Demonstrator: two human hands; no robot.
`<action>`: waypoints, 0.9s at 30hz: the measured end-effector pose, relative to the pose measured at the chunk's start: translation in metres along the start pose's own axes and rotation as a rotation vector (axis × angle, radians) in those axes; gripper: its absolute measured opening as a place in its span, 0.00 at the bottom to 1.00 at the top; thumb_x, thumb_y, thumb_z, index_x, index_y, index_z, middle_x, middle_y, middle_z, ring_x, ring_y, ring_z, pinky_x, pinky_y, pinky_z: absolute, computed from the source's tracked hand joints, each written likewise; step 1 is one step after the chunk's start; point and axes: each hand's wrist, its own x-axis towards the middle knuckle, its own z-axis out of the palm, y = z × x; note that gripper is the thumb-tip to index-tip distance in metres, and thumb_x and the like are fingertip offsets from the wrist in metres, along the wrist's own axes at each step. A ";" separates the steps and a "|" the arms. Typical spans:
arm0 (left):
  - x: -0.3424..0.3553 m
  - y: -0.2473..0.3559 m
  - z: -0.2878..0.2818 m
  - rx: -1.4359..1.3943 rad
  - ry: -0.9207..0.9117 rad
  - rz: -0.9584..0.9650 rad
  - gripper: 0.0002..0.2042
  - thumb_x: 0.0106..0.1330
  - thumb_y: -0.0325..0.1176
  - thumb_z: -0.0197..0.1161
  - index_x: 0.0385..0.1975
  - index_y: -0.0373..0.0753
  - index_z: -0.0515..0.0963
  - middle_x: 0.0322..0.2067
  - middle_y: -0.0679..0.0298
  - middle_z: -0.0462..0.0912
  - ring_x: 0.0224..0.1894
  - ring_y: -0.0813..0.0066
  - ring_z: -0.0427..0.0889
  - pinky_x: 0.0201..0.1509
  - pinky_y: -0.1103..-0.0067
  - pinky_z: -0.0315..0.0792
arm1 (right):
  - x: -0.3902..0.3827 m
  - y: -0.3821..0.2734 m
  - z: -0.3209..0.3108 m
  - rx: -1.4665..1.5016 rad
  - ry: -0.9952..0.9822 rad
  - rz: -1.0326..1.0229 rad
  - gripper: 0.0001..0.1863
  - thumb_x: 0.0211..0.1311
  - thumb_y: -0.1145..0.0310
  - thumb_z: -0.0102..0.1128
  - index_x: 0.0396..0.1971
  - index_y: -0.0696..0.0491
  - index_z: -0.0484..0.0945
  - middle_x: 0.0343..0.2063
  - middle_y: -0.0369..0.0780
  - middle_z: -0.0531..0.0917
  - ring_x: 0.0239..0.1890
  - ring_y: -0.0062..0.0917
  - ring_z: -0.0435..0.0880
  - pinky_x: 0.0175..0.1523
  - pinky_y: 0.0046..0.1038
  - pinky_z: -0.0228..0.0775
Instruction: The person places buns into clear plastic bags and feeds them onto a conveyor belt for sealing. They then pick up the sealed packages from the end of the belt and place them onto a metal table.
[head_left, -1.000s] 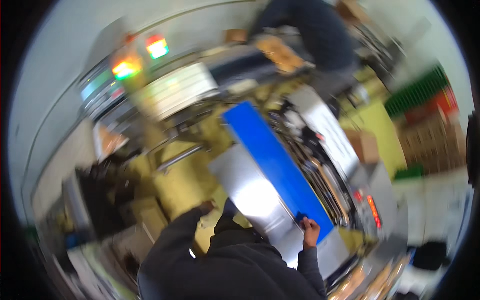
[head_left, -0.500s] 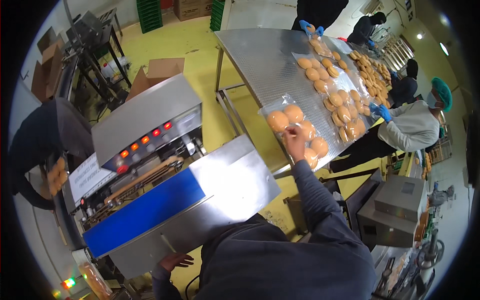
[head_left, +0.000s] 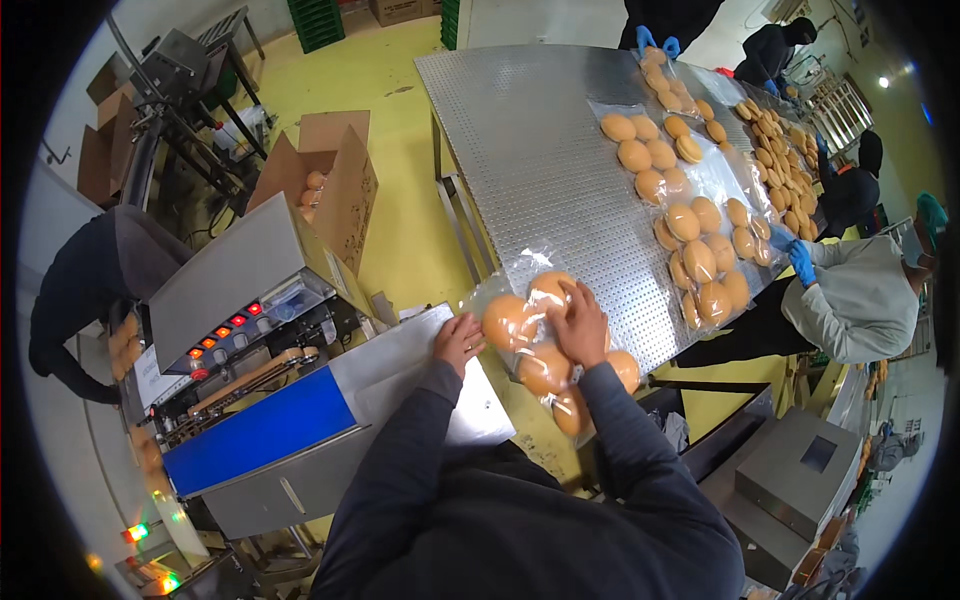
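Observation:
A clear plastic bag of buns (head_left: 543, 370), round and golden brown, bridges the gap between the perforated metal table (head_left: 500, 130) and the sealing machine's metal shelf (head_left: 480, 405). My right hand (head_left: 580, 325) lies across the top of the bag, fingers curved over the film and gripping it. At the bag's left edge, my left hand (head_left: 460, 338) has its bent fingers against the loose plastic; the fingertips are partly hidden. Beside the shelf runs a blue belt (head_left: 265, 430), below a row of lit red buttons (head_left: 222, 335).
More bagged buns (head_left: 705, 255) and loose buns (head_left: 785, 165) lie along the table's right side. A co-worker (head_left: 860, 290) with blue gloves stands there; others are farther back. Another person (head_left: 100, 280) bends at the left. An open carton (head_left: 340, 190) holding bagged buns stands behind the machine.
My right hand has brought the bag of buns from the table's near corner leftward and closer to me. My left hand has come up from below the machine to the bag's edge.

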 end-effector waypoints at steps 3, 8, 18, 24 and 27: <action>0.002 -0.003 0.012 -0.039 0.078 -0.027 0.16 0.65 0.42 0.59 0.46 0.40 0.67 0.42 0.59 0.77 0.46 0.67 0.78 0.51 0.66 0.70 | 0.002 0.003 -0.008 0.309 -0.059 0.184 0.26 0.52 0.61 0.64 0.51 0.54 0.72 0.49 0.49 0.75 0.46 0.39 0.77 0.51 0.35 0.69; 0.010 -0.009 0.010 -0.068 0.124 -0.012 0.10 0.66 0.36 0.57 0.40 0.40 0.67 0.38 0.59 0.78 0.40 0.67 0.79 0.48 0.67 0.74 | 0.080 0.047 0.058 0.413 -0.106 0.195 0.17 0.53 0.65 0.63 0.40 0.59 0.76 0.33 0.42 0.81 0.32 0.27 0.79 0.39 0.29 0.72; -0.056 -0.016 -0.100 0.007 0.274 0.454 0.05 0.70 0.29 0.49 0.35 0.37 0.61 0.26 0.56 0.78 0.27 0.69 0.80 0.30 0.76 0.75 | 0.052 -0.063 0.126 0.767 -0.387 0.386 0.07 0.53 0.80 0.61 0.31 0.58 0.72 0.21 0.37 0.79 0.22 0.19 0.77 0.29 0.21 0.71; -0.047 0.021 -0.214 0.022 0.603 0.546 0.10 0.67 0.31 0.56 0.39 0.36 0.62 0.25 0.60 0.77 0.26 0.74 0.79 0.29 0.79 0.73 | 0.010 -0.143 0.200 0.885 -0.365 0.341 0.15 0.48 0.85 0.62 0.38 0.61 0.73 0.23 0.36 0.78 0.25 0.17 0.77 0.31 0.19 0.70; -0.050 0.027 -0.217 0.057 0.541 0.414 0.06 0.62 0.29 0.62 0.33 0.35 0.72 0.25 0.63 0.79 0.26 0.77 0.78 0.32 0.80 0.73 | 0.003 -0.108 0.232 0.672 -0.409 0.331 0.10 0.51 0.82 0.61 0.35 0.60 0.77 0.22 0.34 0.78 0.24 0.15 0.74 0.30 0.18 0.66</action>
